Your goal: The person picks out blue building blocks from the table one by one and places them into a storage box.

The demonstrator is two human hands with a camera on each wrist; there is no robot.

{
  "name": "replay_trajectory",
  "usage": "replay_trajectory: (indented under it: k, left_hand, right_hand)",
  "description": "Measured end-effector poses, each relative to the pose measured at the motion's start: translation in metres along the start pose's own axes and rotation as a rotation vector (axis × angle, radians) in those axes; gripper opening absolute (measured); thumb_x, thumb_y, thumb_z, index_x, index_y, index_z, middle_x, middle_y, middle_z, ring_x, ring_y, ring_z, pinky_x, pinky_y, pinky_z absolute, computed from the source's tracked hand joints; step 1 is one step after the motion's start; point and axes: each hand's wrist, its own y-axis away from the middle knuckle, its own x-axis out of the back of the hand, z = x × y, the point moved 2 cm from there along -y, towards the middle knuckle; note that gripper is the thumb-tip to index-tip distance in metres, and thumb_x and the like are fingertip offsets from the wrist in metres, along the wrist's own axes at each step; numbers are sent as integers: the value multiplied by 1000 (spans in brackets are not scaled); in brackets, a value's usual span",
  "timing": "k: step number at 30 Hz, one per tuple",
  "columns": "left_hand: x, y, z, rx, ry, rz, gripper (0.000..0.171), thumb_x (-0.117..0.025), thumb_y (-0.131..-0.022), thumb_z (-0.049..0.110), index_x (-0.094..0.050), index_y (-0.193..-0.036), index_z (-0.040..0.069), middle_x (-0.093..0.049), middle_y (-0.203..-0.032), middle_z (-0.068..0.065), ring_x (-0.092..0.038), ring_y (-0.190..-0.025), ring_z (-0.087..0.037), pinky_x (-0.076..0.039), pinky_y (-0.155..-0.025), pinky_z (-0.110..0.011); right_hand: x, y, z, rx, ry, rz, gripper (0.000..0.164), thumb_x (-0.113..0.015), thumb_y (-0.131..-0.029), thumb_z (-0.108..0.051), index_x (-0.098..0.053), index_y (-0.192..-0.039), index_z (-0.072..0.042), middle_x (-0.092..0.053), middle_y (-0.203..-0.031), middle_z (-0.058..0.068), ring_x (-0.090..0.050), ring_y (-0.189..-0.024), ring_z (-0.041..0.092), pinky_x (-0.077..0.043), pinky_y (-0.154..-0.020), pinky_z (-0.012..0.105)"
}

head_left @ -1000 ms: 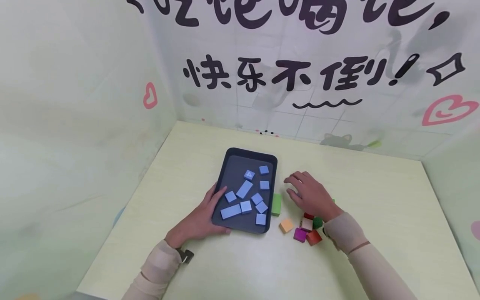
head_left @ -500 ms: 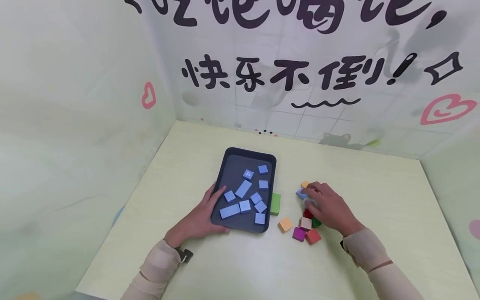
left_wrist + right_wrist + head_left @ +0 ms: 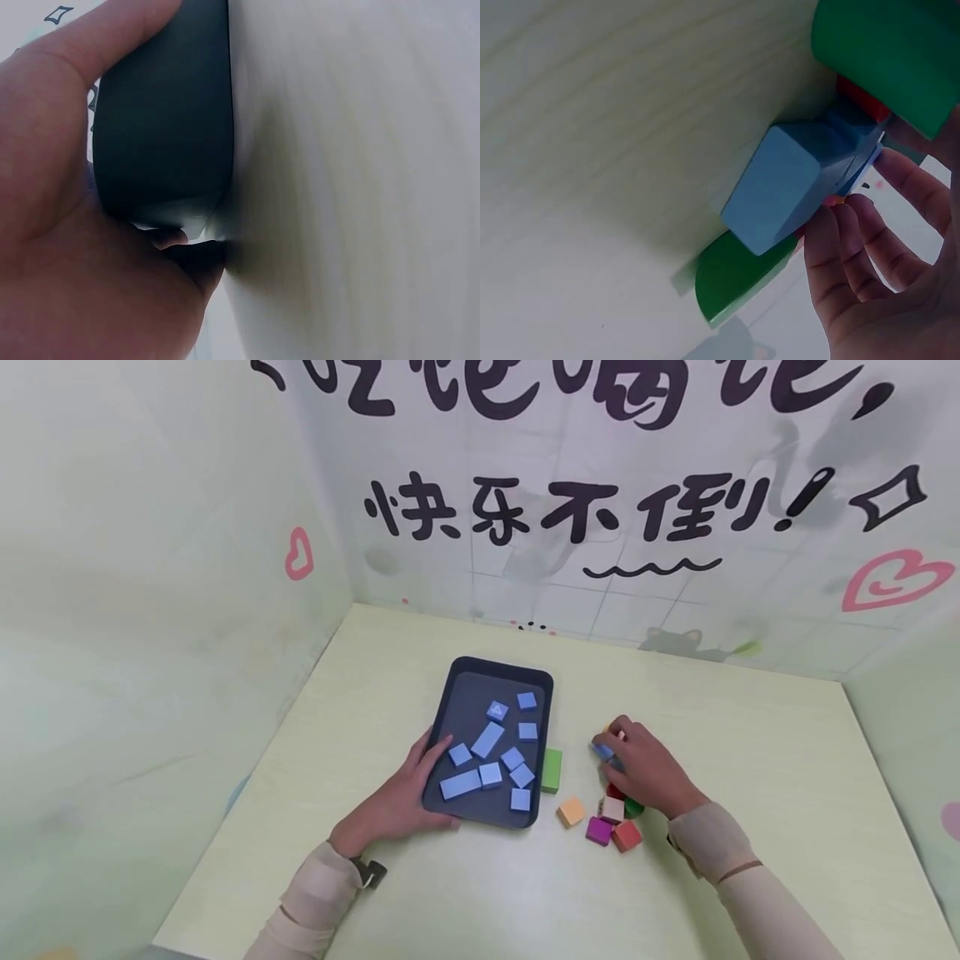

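Observation:
My left hand [image 3: 401, 797] grips the dark tray [image 3: 442, 710] at its near left side, fingers over the rim. In the left wrist view the hand [image 3: 67, 202] lies against the tray's outer wall [image 3: 165, 120]. Several blue blocks [image 3: 487, 739] lie flat inside the tray. To the right, my right hand [image 3: 652, 768] pinches a blue block [image 3: 601, 749] between thumb and fingers at the far end of the loose pile. From the right wrist, the fingers [image 3: 825, 262] sit close against blue pieces [image 3: 780, 187], with green blocks [image 3: 739, 274] around them; the exact contact is partly hidden.
A light green block [image 3: 551, 771] lies against the tray's right side. Near the right hand are an orange block [image 3: 572, 812], a purple block [image 3: 598, 831], a red block [image 3: 627, 836] and a pale block [image 3: 611, 810]. Printed walls border the table [image 3: 480, 902].
My right hand has moved from beside the tray to the pile on the right, and its fingers have closed on a blue block. The left hand and tray have stayed put.

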Motion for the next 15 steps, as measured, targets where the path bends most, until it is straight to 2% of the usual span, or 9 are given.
replay_trajectory:
  k: [5, 15]
  left_hand:
    - [0, 0, 1, -1, 2, -2, 121, -89, -69, 49, -12, -161, 31, 4, -164, -6, -34, -138, -36, -39, -102, -47]
    - [0, 0, -1, 4, -8, -2, 121, -89, -68, 51, -12, -160, 31, 4, -164, -6, -32, -139, -35, -39, -102, -47]
  right_hand:
    - [-3, -5, -2, -22, -19, -11, 32, -71, -88, -19, -67, -119, -11, -48, -110, 4, -50, -94, 20, -49, -82, 35]
    - [-7, -4, -10, -9, 1, 36, 22, -69, -91, -16, -68, -113, -13, -54, -106, 6, -49, -90, 22, -49, -78, 37]
